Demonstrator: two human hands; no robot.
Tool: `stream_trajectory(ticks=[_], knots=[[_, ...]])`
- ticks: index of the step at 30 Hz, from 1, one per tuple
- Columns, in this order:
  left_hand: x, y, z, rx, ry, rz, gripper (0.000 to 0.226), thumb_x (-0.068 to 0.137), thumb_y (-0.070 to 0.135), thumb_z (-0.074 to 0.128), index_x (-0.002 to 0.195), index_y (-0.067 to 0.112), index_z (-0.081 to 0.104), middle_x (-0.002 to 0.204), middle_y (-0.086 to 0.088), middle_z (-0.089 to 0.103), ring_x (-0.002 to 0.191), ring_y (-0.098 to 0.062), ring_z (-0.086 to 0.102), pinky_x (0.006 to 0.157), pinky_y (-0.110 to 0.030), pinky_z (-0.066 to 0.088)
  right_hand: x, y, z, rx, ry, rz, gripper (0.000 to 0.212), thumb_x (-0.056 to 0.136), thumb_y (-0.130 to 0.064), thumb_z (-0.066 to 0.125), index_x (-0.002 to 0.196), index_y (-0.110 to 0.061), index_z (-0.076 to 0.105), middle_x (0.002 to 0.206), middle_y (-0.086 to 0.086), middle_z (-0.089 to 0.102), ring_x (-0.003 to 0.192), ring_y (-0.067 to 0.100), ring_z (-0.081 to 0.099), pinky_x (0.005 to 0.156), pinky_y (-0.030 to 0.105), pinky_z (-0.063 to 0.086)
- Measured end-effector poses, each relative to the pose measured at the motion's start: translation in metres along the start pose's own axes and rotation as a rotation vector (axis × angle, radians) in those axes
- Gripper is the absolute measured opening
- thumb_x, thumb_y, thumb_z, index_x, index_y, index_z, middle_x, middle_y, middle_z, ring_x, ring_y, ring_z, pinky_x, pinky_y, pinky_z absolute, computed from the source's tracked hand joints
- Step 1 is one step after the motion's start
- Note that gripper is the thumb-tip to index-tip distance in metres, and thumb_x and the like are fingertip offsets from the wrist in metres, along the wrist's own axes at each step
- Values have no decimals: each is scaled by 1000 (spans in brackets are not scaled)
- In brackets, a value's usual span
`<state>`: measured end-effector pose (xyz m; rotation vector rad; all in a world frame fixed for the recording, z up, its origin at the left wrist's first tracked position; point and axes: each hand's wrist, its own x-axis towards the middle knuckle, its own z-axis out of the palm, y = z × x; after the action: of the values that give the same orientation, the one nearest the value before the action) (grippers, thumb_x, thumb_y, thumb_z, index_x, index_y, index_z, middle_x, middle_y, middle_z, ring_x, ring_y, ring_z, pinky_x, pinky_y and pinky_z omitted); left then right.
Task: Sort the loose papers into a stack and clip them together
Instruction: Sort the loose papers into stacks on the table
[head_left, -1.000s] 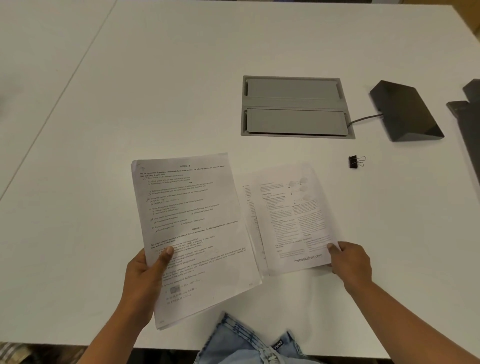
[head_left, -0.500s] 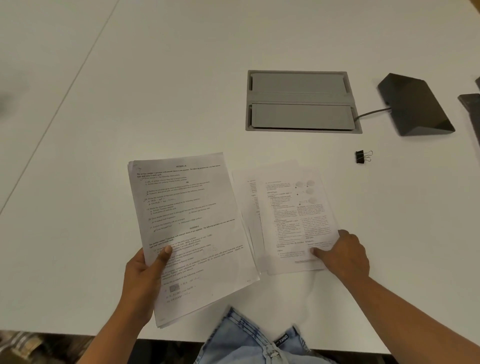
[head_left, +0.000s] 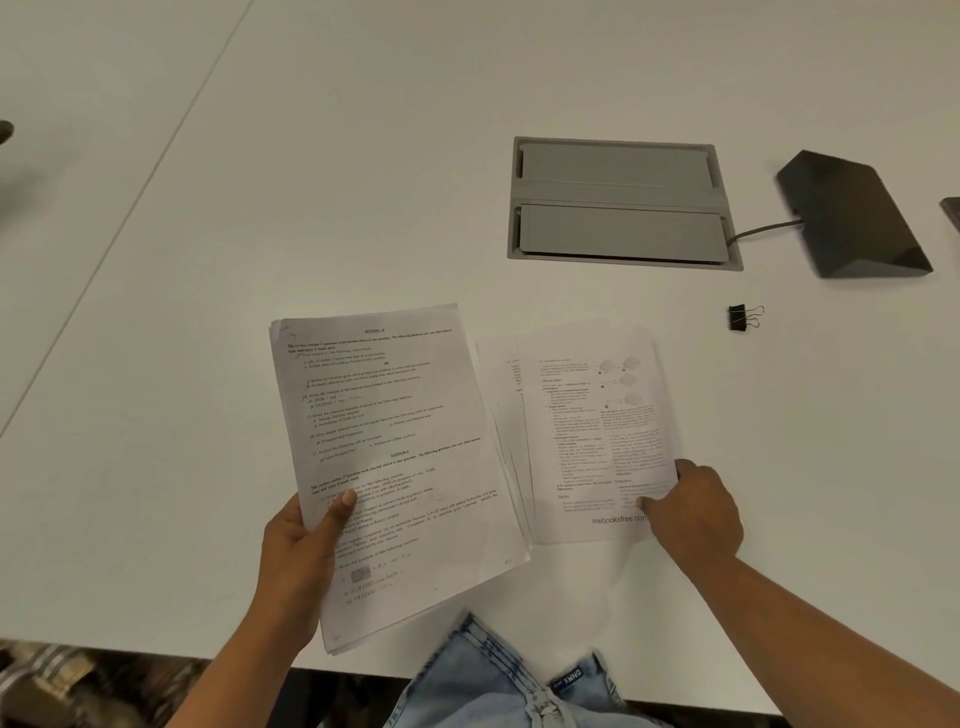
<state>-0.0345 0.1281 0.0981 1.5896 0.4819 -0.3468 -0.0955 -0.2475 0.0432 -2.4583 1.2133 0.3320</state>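
Near the tabletop's (head_left: 208, 234) front edge, the left hand (head_left: 301, 551) pinches a paper sheaf (head_left: 384, 457) at its lower left, the right hand (head_left: 696, 514) presses flat on fanned sheets (head_left: 587, 431) beside it, and a binder clip (head_left: 740, 318) lies apart, rightward.

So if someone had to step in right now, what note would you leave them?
Left hand: holds a sheaf of papers tilted up off the table.
Right hand: fingers pressed on a fanned pile lying flat.
Clip: untouched, beyond the pile on its right.
Done: some sheets gathered.
Left: merge both lots, square the edges, clip.
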Motion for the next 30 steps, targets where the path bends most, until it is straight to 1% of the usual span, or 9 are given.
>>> stream_trajectory(ticks=[3,5,7,10,16,19,22,27,30], knots=[[1,1,-2,-1,1,5,17,86,29,69,102,25,71,93,2,81,76,-27,78,57,-37,63,0,1,4,31,33,-14,32,74,-25,79,102,-17,65,94,7,67,82,32,66,63,38,57],[2,2,-3,0,0,8,15,89,27,69,103,25,71,92,2,81,76,-26,78,55,-35,63,3,2,6,85,70,-4,15,79,-24,74,89,-17,65,79,1,65,64,25,61,52,25,46],[3,2,-5,2,1,10,15,91,26,68,105,24,70,93,2,81,76,-26,78,54,-35,62,6,4,6,146,81,-9,9,84,-23,70,83,-16,64,67,-6,58,56,18,54,47,20,34],[5,2,-9,2,7,10,13,92,24,67,105,24,70,91,3,81,74,-26,78,52,-32,62,11,9,1,271,61,-41,13,87,-20,71,96,-11,69,81,0,65,68,23,57,57,24,42],[13,0,-18,21,38,20,10,93,26,67,102,27,70,90,4,81,73,-24,78,51,-32,61,7,28,-27,687,42,3,11,87,-12,72,95,-18,68,95,8,73,85,28,68,75,33,52],[16,-2,-20,28,48,18,9,93,27,67,102,27,71,89,5,81,72,-23,78,51,-32,61,-2,37,-44,905,16,26,19,87,-7,71,106,-10,70,101,10,72,89,26,69,74,27,55],[18,-4,-16,28,54,10,10,94,27,67,103,26,70,87,5,81,69,-23,78,50,-32,61,-15,43,-60,1115,-54,29,23,89,-5,69,110,-10,69,109,8,73,95,24,70,78,25,60],[16,4,4,-37,1,-30,10,92,25,69,102,24,71,91,-1,81,73,-26,78,55,-34,62,-32,35,-77,1229,-168,-55,27,84,-13,69,111,-14,71,112,3,76,102,22,72,87,35,57],[7,13,25,-116,-93,-55,23,85,27,73,107,20,74,98,-8,81,84,-28,78,63,-35,63,-45,21,-79,1218,-226,-139,34,78,-20,70,112,-15,71,112,3,76,102,22,73,84,33,59]])
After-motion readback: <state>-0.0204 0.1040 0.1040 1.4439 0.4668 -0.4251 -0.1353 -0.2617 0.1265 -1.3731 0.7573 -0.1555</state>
